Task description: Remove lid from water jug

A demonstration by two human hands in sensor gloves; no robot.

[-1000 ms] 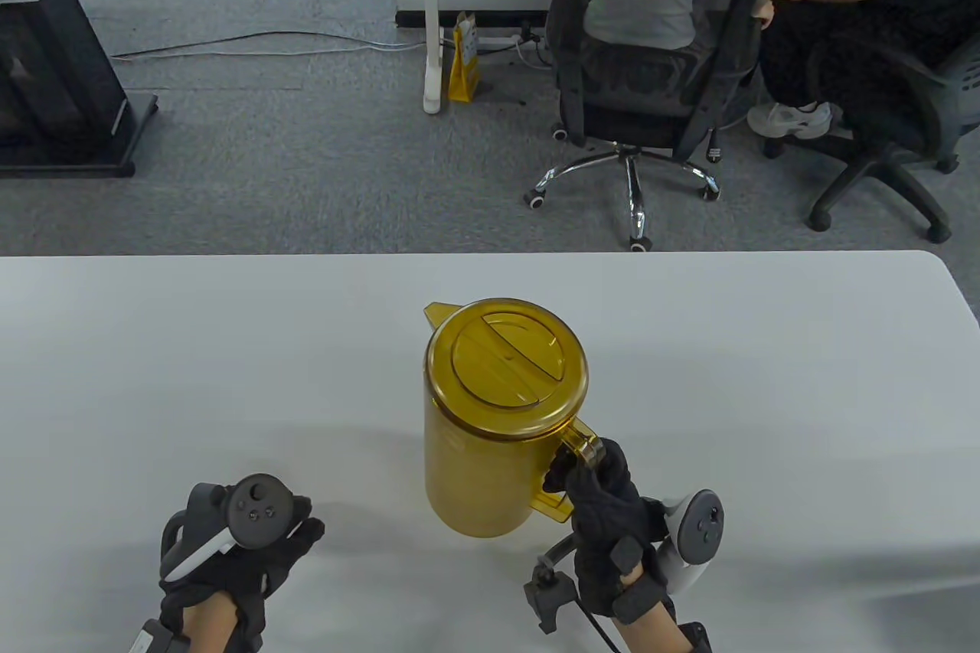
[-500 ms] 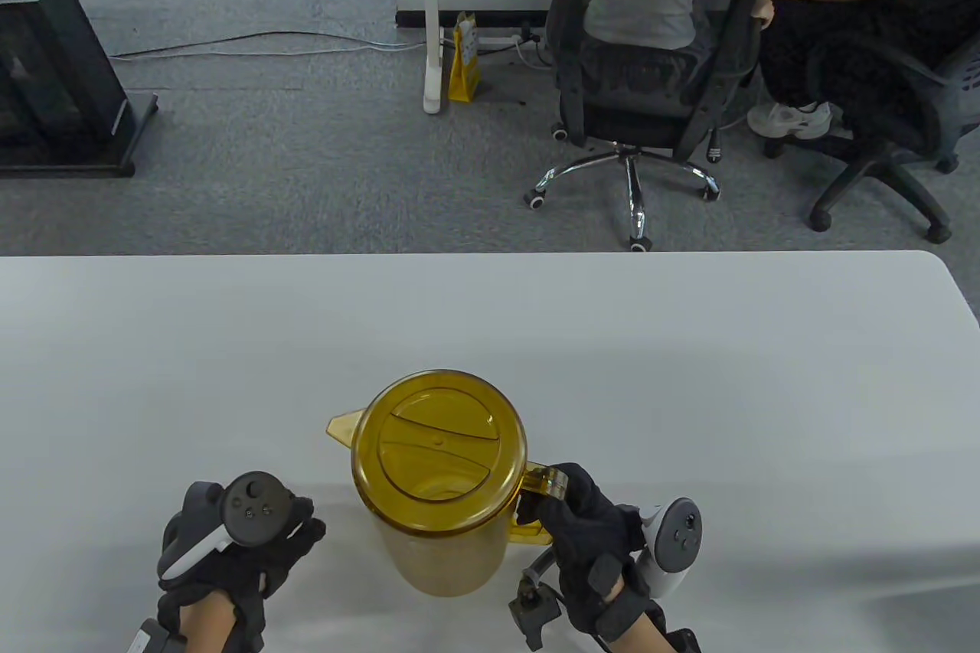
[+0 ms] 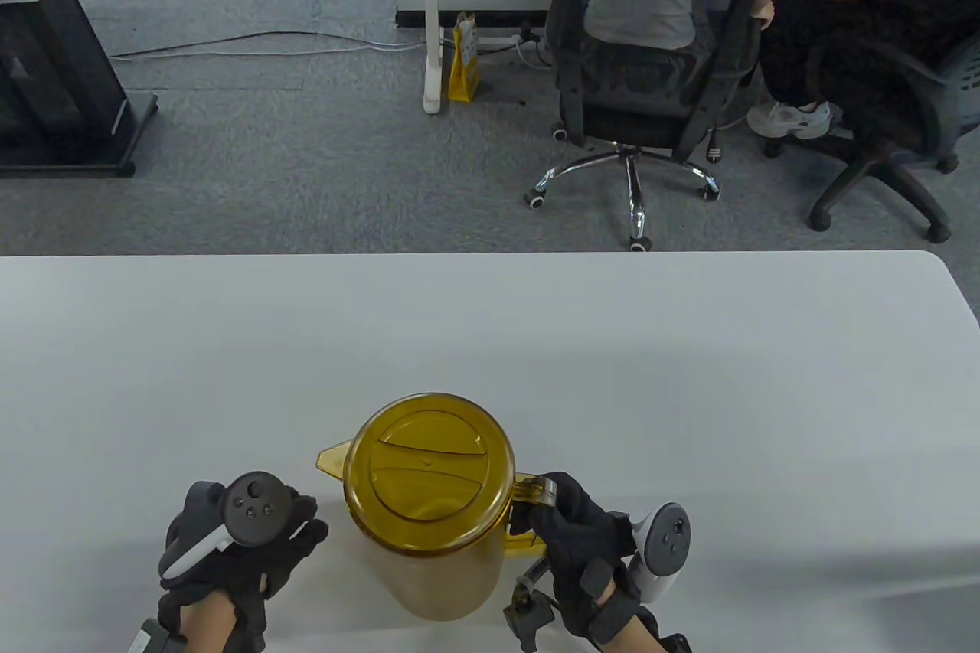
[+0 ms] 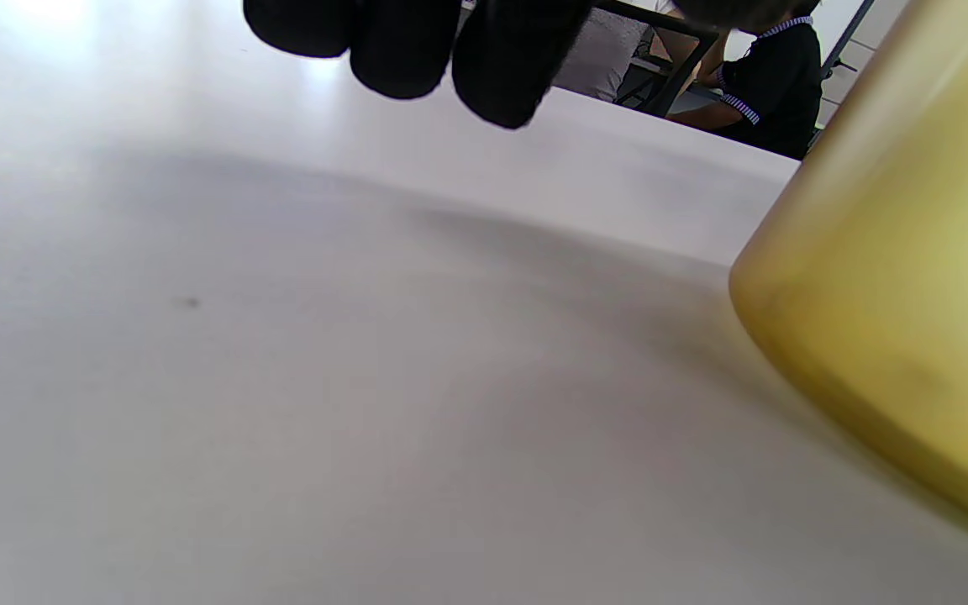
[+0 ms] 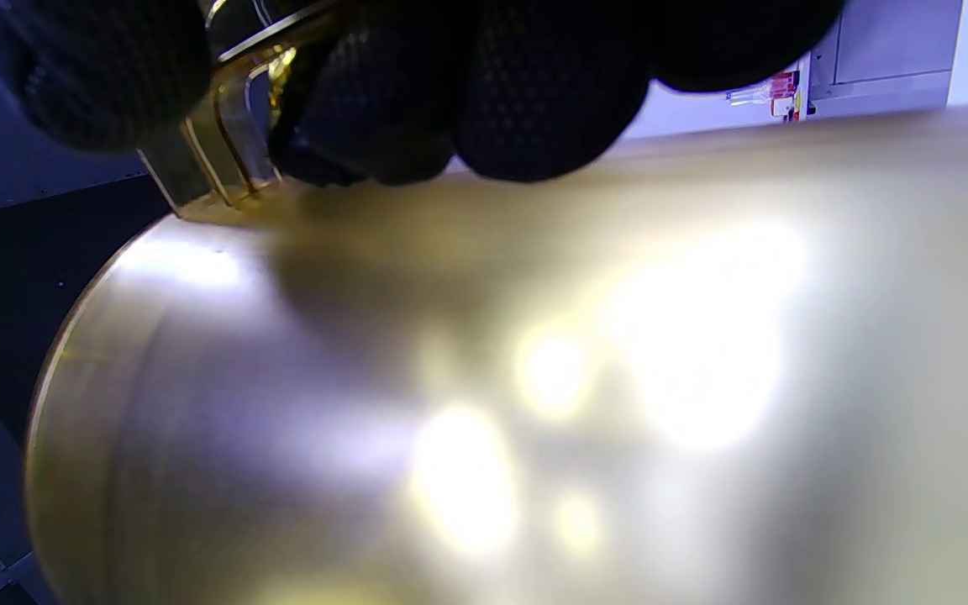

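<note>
Amber plastic jug (image 3: 429, 523) stands upright near the front edge of the white table (image 3: 689, 377) in the table view, its lid (image 3: 427, 471) in place and spout pointing left. Right hand (image 3: 578, 538) grips the jug's handle (image 3: 532, 491); left hand (image 3: 245, 553) rests just beside the jug, fingers relaxed and holding nothing.

Left wrist view: fingertips (image 4: 497, 59) hang above bare table, jug wall at right.

Right wrist view: fingers (image 5: 534, 92) curl round the handle against the jug.

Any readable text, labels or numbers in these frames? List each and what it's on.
None can be read.
Yellow bag on the floor: has print, too small to read.
Red-and-white label on the wall in the right wrist view: blurred.
Jug and lid: no visible markings.
</note>
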